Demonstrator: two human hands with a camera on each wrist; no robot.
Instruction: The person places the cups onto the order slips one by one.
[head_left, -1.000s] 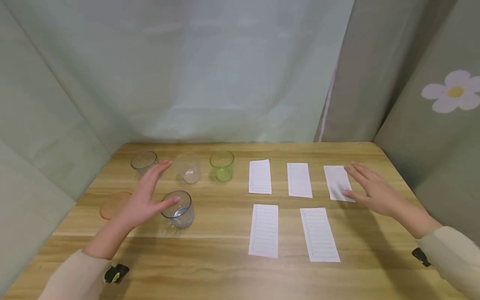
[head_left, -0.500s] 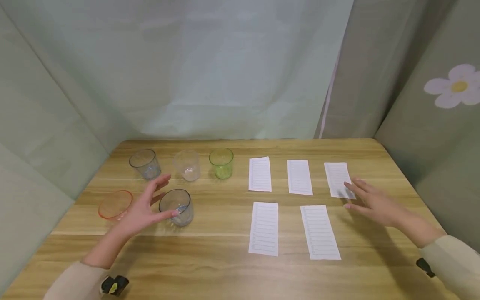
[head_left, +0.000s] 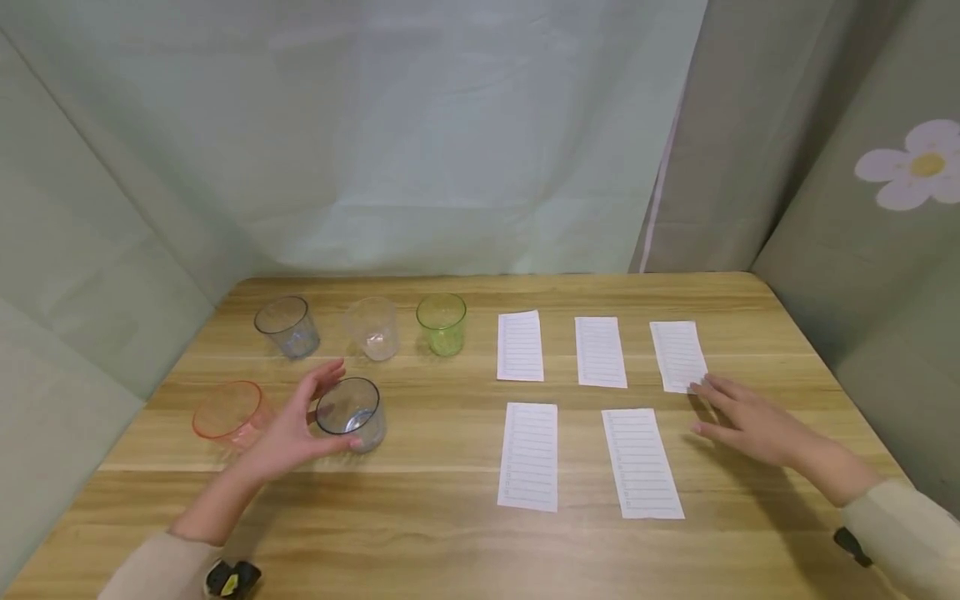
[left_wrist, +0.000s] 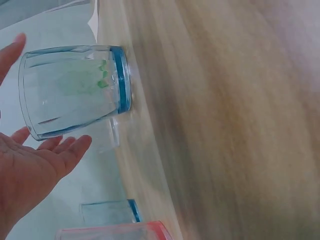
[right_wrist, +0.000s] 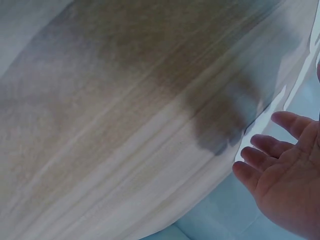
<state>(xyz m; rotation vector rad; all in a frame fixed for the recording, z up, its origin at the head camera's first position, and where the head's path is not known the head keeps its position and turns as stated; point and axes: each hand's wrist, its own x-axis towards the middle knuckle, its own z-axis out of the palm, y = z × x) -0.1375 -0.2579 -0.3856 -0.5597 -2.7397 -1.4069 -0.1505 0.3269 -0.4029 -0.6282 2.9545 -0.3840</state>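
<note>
My left hand [head_left: 288,433] is spread around a clear blue-grey glass [head_left: 352,417] standing upright on the table. Its thumb lies along the near side and its fingers along the far side. In the left wrist view the glass [left_wrist: 75,92] stands between thumb and fingers, which are extended rather than wrapped round it. A red-rimmed glass [head_left: 234,417] stands just left of that hand. Over the table's right side, my right hand [head_left: 757,425] hovers with relaxed fingers, its tips by the near corner of a lined white paper slip [head_left: 677,354]. It holds nothing.
Along the back stand a grey-blue glass [head_left: 288,329], a clear glass [head_left: 375,329] and a green glass [head_left: 442,325]. Several more lined slips, such as this front one [head_left: 528,458], lie flat right of the glasses. A pale curtain [head_left: 480,150] hangs behind the wooden table [head_left: 420,533].
My left hand has lowered and moved in around the front glass, uncovering the red-rimmed one. My right hand has dropped slightly nearer the table, off the back right slip.
</note>
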